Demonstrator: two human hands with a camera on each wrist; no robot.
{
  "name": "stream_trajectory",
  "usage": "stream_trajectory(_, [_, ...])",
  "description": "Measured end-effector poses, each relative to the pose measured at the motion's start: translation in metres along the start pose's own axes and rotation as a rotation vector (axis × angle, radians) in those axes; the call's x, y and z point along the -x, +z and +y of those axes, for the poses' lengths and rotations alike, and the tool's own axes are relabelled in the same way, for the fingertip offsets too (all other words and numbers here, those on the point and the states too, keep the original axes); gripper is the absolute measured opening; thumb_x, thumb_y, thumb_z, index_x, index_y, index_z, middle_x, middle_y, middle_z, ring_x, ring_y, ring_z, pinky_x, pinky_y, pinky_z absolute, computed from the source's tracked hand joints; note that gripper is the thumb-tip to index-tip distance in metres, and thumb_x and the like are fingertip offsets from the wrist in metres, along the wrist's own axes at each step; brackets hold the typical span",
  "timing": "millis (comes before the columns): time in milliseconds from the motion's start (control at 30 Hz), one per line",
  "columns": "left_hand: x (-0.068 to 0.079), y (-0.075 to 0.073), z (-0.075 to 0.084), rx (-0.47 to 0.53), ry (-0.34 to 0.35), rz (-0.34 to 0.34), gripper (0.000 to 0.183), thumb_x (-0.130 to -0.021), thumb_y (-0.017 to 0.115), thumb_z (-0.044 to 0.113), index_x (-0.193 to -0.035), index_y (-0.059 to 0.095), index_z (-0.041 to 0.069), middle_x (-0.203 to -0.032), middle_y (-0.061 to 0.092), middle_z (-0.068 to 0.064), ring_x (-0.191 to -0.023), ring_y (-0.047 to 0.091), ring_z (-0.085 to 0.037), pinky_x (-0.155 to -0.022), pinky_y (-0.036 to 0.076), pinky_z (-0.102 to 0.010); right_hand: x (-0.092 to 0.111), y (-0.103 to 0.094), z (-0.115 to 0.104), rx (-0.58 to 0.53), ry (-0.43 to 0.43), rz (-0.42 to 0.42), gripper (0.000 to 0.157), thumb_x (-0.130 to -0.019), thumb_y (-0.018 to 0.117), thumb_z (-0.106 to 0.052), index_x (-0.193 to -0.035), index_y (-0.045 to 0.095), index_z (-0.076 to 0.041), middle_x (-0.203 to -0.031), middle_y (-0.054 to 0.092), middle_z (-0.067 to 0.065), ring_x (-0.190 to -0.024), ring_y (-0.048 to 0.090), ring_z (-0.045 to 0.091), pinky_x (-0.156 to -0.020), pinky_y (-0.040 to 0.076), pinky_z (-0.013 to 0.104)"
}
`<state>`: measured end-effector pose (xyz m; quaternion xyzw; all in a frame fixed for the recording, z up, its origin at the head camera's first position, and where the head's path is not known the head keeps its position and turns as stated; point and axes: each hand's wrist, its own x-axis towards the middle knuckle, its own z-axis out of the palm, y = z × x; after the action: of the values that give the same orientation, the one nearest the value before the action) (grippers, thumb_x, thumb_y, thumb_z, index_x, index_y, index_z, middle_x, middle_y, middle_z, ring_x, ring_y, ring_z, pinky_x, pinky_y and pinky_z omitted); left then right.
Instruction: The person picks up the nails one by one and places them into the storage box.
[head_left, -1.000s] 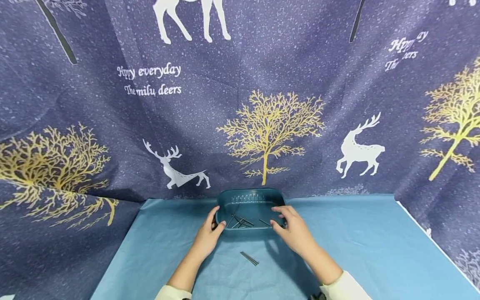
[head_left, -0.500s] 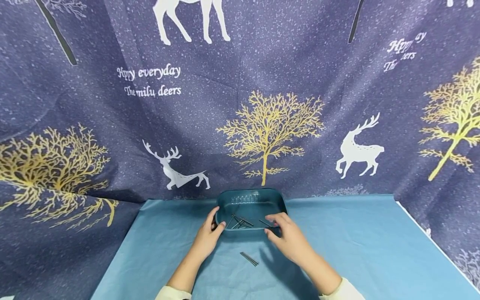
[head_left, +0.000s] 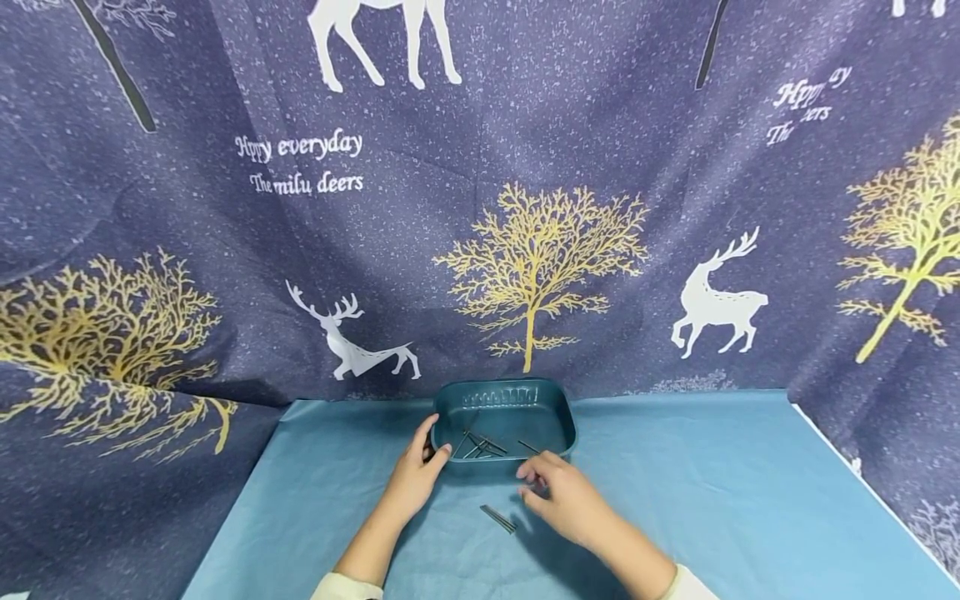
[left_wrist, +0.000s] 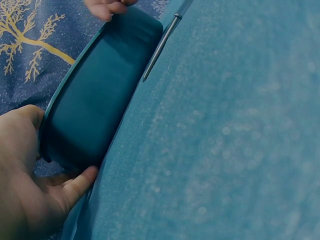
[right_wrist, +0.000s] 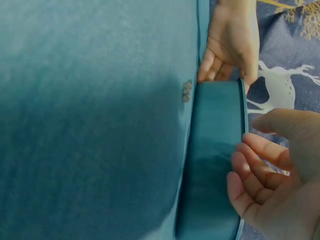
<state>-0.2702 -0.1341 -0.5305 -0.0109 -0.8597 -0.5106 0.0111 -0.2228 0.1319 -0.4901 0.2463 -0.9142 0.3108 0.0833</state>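
Observation:
A dark teal plastic tray [head_left: 495, 469] stands at the back of the table, with several nails [head_left: 491, 443] inside it, mostly toward the left. My left hand [head_left: 411, 475] holds the tray's left end, thumb at the front corner and fingers along the side. My right hand [head_left: 566, 500] hovers before the tray's front right, fingers loosely bent and nothing between them. In the right wrist view those fingers overlap the tray's rim [right_wrist: 243, 110]. A small bunch of nails [head_left: 498, 518] lies on the cloth in front of the tray, left of my right hand.
A light blue cloth [head_left: 720, 483] covers the table. Behind the tray hangs a dark blue curtain [head_left: 480, 125] printed with deer and yellow trees, and it meets the table's back edge.
My right hand has moved from the tray's right end leftward and toward me, down near the loose nails, its fingers bending more. The left hand and the tray have stayed put.

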Motion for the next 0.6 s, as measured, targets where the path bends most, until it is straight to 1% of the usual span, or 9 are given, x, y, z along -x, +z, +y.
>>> stream_trajectory(200, [-0.001,0.0,-0.002,0.001,0.013,-0.007,0.061,-0.103,0.056,0.036,-0.158,0.032,0.028,-0.152,0.046,-0.028,-0.132,0.056,-0.04,-0.097,0.051,-0.057,0.002,0.003,-0.002,-0.02,-0.029,-0.156,0.01,-0.088,0.075,-0.018,-0.094,0.067,-0.016,-0.084,0.058,-0.008,-0.074,0.051,-0.001,-0.065,0.046,0.021])
stream_trajectory(300, [-0.001,0.001,-0.003,0.004,0.014,-0.011,0.061,-0.103,0.056,0.037,-0.158,0.032,0.027,-0.152,0.046,-0.028,-0.132,0.056,-0.04,-0.098,0.05,-0.057,0.004,0.006,-0.002,-0.015,-0.044,-0.215,0.01,-0.089,0.075,-0.018,-0.092,0.066,-0.017,-0.082,0.058,-0.009,-0.073,0.05,-0.003,-0.065,0.046,0.02])
stream_trajectory(433, [-0.002,0.001,-0.002,-0.003,0.01,-0.009,0.061,-0.103,0.056,0.037,-0.158,0.032,0.028,-0.151,0.047,-0.028,-0.132,0.056,-0.04,-0.098,0.05,-0.058,0.006,0.011,-0.001,0.009,-0.061,-0.252,0.01,-0.088,0.076,-0.018,-0.091,0.067,-0.017,-0.079,0.059,-0.013,-0.072,0.048,-0.006,-0.065,0.045,0.019])
stream_trajectory(600, [-0.002,0.0,-0.001,-0.001,0.002,-0.004,0.062,-0.103,0.057,0.037,-0.158,0.032,0.029,-0.15,0.048,-0.028,-0.132,0.056,-0.039,-0.098,0.05,-0.058,0.007,0.015,-0.001,0.023,-0.078,-0.272,0.012,-0.085,0.077,-0.017,-0.089,0.066,-0.017,-0.076,0.058,-0.014,-0.07,0.047,-0.007,-0.065,0.044,0.018])
